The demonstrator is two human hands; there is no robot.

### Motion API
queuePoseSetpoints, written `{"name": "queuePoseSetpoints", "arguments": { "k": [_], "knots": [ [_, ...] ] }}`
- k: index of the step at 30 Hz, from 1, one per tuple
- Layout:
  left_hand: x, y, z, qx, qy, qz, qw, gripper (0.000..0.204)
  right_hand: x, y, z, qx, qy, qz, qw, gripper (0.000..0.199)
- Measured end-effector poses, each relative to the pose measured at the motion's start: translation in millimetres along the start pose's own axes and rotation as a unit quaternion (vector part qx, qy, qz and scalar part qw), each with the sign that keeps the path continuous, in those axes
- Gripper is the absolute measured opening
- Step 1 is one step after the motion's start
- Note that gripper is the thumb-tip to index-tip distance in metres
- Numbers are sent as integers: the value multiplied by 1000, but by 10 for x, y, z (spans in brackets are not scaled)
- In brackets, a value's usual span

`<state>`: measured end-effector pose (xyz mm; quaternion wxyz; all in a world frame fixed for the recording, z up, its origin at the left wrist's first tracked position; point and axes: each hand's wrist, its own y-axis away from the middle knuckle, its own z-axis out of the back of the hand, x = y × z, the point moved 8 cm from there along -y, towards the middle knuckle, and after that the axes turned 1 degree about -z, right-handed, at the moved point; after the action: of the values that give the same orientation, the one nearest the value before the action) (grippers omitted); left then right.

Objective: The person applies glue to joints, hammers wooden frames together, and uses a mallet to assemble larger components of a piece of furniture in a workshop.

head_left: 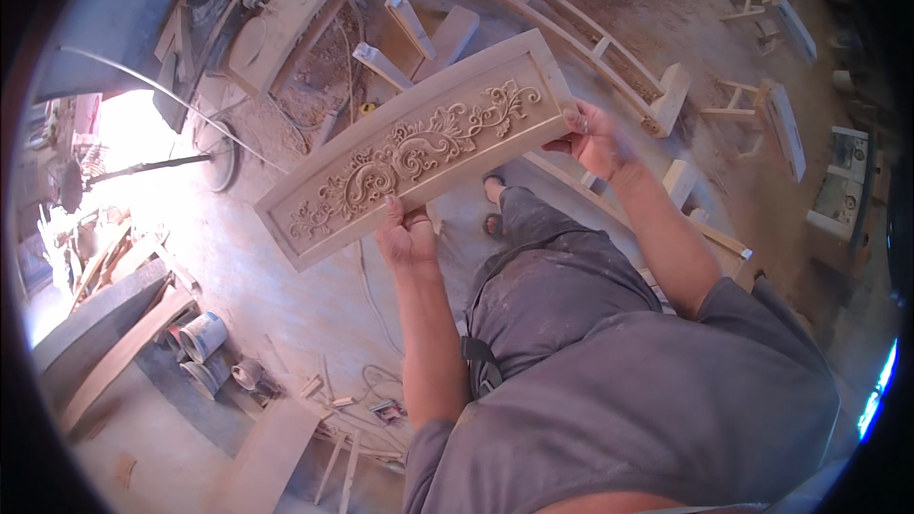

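A long, pale carved wooden panel [409, 157] spans the space in front of me, tilted with its right end farther away. Raised scrollwork of leaves and curls fills its recessed middle, and a plain frame runs round it. My left hand [407, 236] grips the near edge, thumb on the front face and fingers behind. At the right end, my right hand [592, 141] is closed on the panel's corner, thumb on top. The fingers behind the wood are partly hidden. The panel is held off the floor.
Wooden frames [571, 33] lie on the floor beyond the panel, with upright wooden legs [409, 24] nearer. A workbench [295, 14] stands far left. Buckets [203, 335] and boards [124, 352] sit at lower left. A cable [367, 290] trails across the floor. A white appliance [838, 186] stands at right.
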<state>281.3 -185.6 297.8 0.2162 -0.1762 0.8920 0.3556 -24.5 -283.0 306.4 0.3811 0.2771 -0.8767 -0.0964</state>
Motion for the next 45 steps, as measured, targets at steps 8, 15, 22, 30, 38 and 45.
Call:
{"name": "queuePoseSetpoints", "arguments": {
  "k": [8,15,22,30,38,45],
  "knots": [
    [15,-144,153,53,31,19,998,42,75,-125,85,-83,76,34,993,32],
    [133,-76,82,132,-6,91,987,34,345,-69,84,-60,141,94,984,35],
    [410,154,3,261,0,199,945,36,1089,106,-581,26,245,202,948,39],
    [448,229,-36,279,53,144,948,39,1437,-149,-1255,83,346,208,911,39],
    [-344,443,460,248,212,24,945,46,1652,-891,-1116,89,237,168,953,37],
    [-453,656,100,223,175,13,959,63,621,-1317,-1502,-67,346,241,904,32]
  ]
}}
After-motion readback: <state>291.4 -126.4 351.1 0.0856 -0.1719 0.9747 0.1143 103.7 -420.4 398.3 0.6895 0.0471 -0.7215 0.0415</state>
